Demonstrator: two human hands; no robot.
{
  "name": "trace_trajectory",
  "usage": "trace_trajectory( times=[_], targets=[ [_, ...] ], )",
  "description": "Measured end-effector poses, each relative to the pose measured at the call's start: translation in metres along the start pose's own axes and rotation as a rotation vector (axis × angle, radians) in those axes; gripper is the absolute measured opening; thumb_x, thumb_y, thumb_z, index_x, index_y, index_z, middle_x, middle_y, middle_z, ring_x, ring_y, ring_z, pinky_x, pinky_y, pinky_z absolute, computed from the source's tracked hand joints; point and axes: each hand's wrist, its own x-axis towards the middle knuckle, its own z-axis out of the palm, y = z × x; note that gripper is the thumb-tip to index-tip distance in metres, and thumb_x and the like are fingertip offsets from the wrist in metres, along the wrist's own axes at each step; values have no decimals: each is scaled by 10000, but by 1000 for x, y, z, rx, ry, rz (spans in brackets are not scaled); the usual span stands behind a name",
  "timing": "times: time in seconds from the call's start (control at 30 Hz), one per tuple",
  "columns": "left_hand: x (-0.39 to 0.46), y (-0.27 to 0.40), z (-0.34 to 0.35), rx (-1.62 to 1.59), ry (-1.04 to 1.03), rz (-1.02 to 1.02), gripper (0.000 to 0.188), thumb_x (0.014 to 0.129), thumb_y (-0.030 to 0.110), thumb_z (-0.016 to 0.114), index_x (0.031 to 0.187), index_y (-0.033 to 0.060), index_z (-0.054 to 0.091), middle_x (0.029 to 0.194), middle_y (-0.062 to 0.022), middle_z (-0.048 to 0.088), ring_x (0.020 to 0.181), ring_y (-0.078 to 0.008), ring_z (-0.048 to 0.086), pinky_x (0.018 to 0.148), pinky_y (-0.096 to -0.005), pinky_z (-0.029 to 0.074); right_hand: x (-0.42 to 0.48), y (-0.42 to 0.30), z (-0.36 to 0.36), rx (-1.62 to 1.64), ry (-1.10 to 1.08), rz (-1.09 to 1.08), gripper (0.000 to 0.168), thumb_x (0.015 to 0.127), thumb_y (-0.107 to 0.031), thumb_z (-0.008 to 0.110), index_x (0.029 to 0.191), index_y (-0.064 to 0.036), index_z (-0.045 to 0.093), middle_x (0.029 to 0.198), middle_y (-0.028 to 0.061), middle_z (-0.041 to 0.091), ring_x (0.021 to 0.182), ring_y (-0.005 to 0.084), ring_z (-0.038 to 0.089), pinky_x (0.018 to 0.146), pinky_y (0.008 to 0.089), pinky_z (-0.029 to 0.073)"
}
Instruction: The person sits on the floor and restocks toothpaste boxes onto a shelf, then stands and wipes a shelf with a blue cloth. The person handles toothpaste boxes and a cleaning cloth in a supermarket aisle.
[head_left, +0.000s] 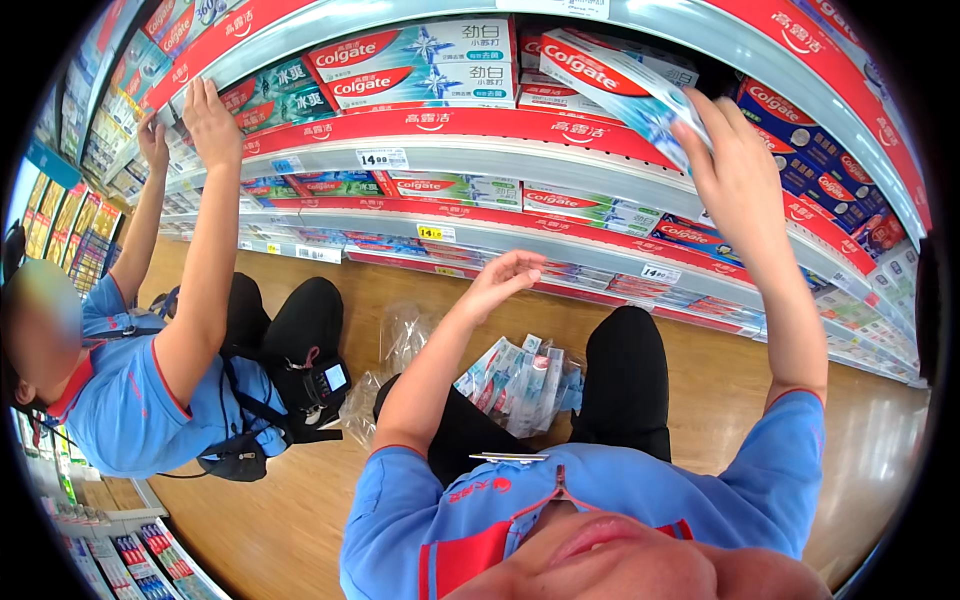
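Note:
My right hand (731, 154) grips a white and teal Colgate toothpaste box (611, 90) by its near end. The box is tilted, its far end over a shelf slot where other toothpaste boxes lie. To its left sits a stack of similar toothpaste boxes (420, 67); dark blue toothpaste boxes (817, 150) fill the shelf to its right. Nothing is in my left hand (504, 283), held with fingers apart in front of the lower shelves. On the floor between my knees lies a clear plastic bag (517, 382) with several toothpaste boxes in it.
A co-worker (172, 382) in a blue shirt crouches on my left, both hands raised at the shelf. Red-fronted shelf edges (495, 129) with price tags curve around me. Crumpled clear plastic (397, 337) lies on the wooden floor (277, 517). A display rack (142, 555) stands at lower left.

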Motion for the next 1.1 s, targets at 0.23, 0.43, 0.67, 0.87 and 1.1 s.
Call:
trace_trajectory(
  times=[0.23, 0.43, 0.67, 0.87, 1.1],
  targets=[
    [2, 6, 5, 82, -84, -61, 355, 945, 256, 679, 1249, 83, 624, 1195, -41, 652, 1094, -124, 595, 969, -305, 461, 62, 52, 61, -190, 119, -342, 300, 934, -175, 608, 1205, -51, 641, 1104, 144, 640, 1022, 330, 624, 865, 413, 516],
    [5, -15, -13, 198, 70, 0, 310, 946, 230, 686, 1210, 72, 650, 1078, -30, 691, 990, -94, 618, 901, -272, 486, 63, 21, 72, -117, 234, -400, 383, 827, -33, 640, 1203, -103, 650, 1203, 118, 611, 1111, 333, 582, 955, 418, 485],
    [14, -148, -66, 662, 224, -225, 238, 896, 246, 648, 1062, 93, 724, 1023, -117, 732, 954, -227, 698, 861, -331, 534, -60, -36, 143, 365, -8, -607, 362, 810, -3, 636, 1148, -123, 679, 1153, 86, 629, 1044, 317, 608, 891, 411, 519],
    [-38, -243, -64, 1053, 101, -696, 425, 782, 377, 713, 1114, 112, 726, 1122, -166, 704, 1091, -327, 655, 954, -403, 515, -248, -87, 299, 547, -731, -233, 366, 850, -35, 559, 1187, -133, 662, 1253, 109, 583, 1174, 299, 566, 963, 409, 498],
    [-64, -282, -37, 1039, 74, -924, 752, 655, 437, 836, 1272, 60, 630, 1291, -196, 615, 1192, -356, 598, 997, -414, 502, -345, -96, 339, 385, -1333, -138, 330, 914, -192, 568, 1228, -133, 650, 1250, 145, 605, 1121, 358, 613, 916, 469, 520]
  ],
)
